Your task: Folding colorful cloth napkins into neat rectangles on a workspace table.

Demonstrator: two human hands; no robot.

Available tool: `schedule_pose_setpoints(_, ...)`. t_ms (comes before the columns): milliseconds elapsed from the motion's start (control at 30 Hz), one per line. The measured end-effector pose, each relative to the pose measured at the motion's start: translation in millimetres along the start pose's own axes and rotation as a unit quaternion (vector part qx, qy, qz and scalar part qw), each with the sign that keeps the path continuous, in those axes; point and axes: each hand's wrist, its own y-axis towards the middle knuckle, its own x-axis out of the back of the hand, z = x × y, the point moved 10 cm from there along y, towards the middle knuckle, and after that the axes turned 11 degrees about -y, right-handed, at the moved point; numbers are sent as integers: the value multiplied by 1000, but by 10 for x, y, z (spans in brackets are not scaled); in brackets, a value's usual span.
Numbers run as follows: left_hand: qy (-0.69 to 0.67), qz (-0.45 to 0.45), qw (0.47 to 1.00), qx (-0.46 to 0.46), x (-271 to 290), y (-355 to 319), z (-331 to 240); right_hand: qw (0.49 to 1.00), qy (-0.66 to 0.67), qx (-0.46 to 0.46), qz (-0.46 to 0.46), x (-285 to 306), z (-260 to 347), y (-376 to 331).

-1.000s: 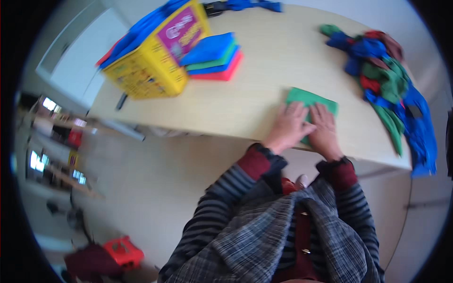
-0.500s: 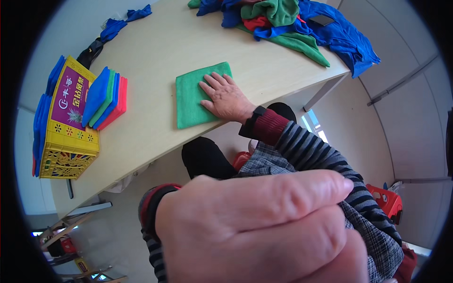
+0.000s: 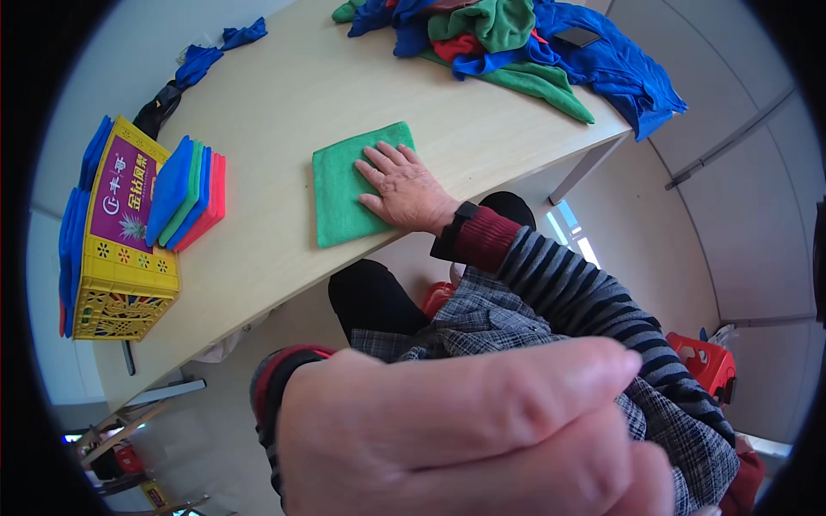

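A folded green towel lies flat near the front edge of the table. Spread over its right part is my right hand, palm down, fingers apart and pressing on the cloth. My left hand is very close to the camera and fills the lower middle of the view. Its fingers are curled into a fist with the thumb laid along the top. What the fist holds, if anything, is hidden.
At the left stands a yellow plastic crate with folded blue cloths at its far side. Folded blue, green and red towels lean against its front. A heap of loose cloths sits at the back right, with a dark flat device on it.
The whole view has shifted slightly. My left fist sits a little lower in the picture. My right hand stays flat on the green towel, which keeps its place on the table.
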Motion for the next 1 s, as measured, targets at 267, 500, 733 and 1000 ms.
schedule_pose_setpoints(267,-21,-11,999,37,374,-141,-122,999,-9,5,51,-48,26,-24)
schedule_pose_setpoints(500,-17,-26,995,90,534,-188,190,1000,-7,-7,2,-21,-58,-64)
schedule_pose_setpoints(733,-25,-49,986,157,696,-453,-154,999,-19,-2,41,-66,25,10)
schedule_pose_setpoints(1000,-27,-63,975,210,1327,-755,-96,999,-20,-12,39,-33,-64,-70)
